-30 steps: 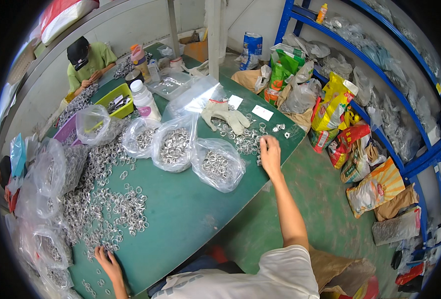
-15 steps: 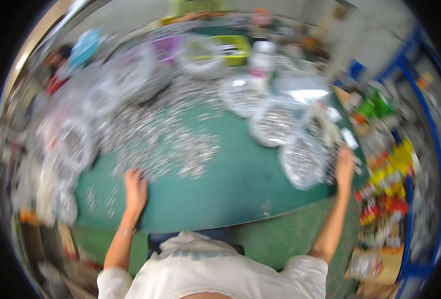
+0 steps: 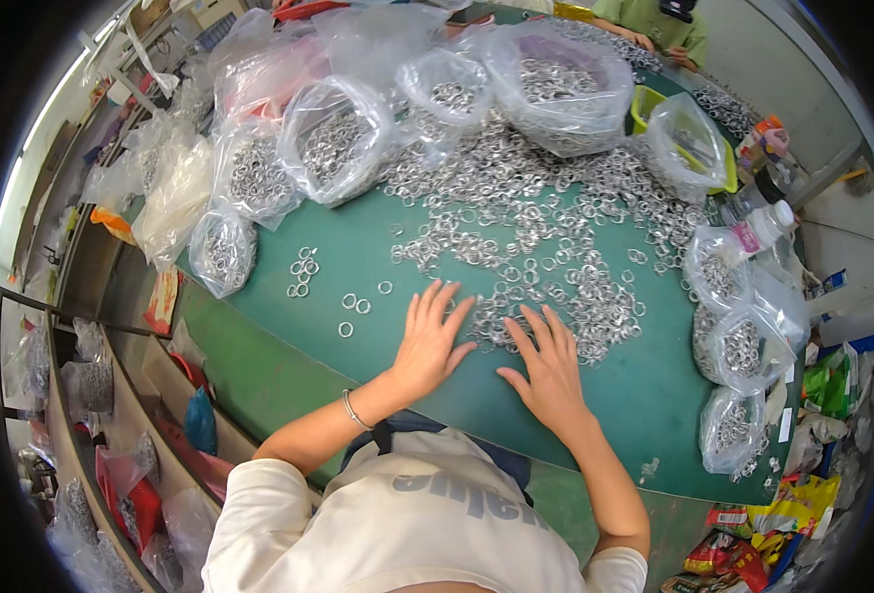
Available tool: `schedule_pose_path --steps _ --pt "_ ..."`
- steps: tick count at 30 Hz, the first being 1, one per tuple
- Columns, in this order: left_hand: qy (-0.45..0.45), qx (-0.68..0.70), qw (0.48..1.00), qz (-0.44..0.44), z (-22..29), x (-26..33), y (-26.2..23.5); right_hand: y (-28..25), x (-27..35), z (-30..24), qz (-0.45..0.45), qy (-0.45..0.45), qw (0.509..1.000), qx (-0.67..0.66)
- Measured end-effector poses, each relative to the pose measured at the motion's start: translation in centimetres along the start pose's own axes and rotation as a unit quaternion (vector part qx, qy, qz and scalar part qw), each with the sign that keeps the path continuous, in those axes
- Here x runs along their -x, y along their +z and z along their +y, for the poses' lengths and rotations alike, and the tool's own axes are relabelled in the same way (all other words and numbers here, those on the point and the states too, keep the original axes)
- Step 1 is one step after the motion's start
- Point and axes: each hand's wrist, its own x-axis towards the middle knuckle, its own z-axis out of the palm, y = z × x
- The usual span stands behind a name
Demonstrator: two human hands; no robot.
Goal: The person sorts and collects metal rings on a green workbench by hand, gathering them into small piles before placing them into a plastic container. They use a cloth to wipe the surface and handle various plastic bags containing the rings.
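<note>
My left hand (image 3: 431,339) is open, its fingers spread at the near edge of a loose spread of small silver metal rings (image 3: 595,287) on the green tabletop (image 3: 358,227). Beside it on the right, my right hand (image 3: 547,374) is open too, fingertips over or against the nearest rings. Neither hand grips anything that I can see. A few separate rings (image 3: 346,329) lie left of my left hand, with a small cluster (image 3: 301,267) farther left. Beyond my hands the spread thickens into a large heap of rings (image 3: 516,163).
Clear plastic bags of rings line the far left, including a wide one (image 3: 333,143). Smaller ring bags (image 3: 738,351) stand at the right edge near a white-capped bottle (image 3: 765,227). A yellow-green basket (image 3: 644,104) is behind. Another person (image 3: 644,25) sits across, hands at the table.
My right hand has come from the bags at the right edge to the loose rings. My left hand is now beside it, fingers spread. The view has swung to the left.
</note>
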Motion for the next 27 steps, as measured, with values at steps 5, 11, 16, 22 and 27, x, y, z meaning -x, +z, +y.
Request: schedule_pose_path --steps 5,11,16,22,27 --pt "-0.005 0.136 0.990 -0.021 -4.1 1.2 -0.3 3.2 -0.2 3.4 -0.009 0.018 0.993 0.112" --pt "-0.067 0.137 0.985 0.080 -5.5 -0.7 -1.5 1.8 -0.7 3.9 0.130 0.145 0.958 0.209" --pt "-0.032 0.121 0.991 0.043 -7.2 -2.7 0.4 3.5 -5.9 -2.0 0.017 0.044 0.999 0.015" --pt "-0.042 0.144 0.987 0.055 -8.4 -0.3 -1.6 3.5 -4.4 0.4 0.032 0.102 0.981 0.161" --pt "-0.018 0.118 0.990 0.069 -6.9 0.8 -1.6 4.0 -4.3 -3.7 0.020 0.043 0.999 0.004"
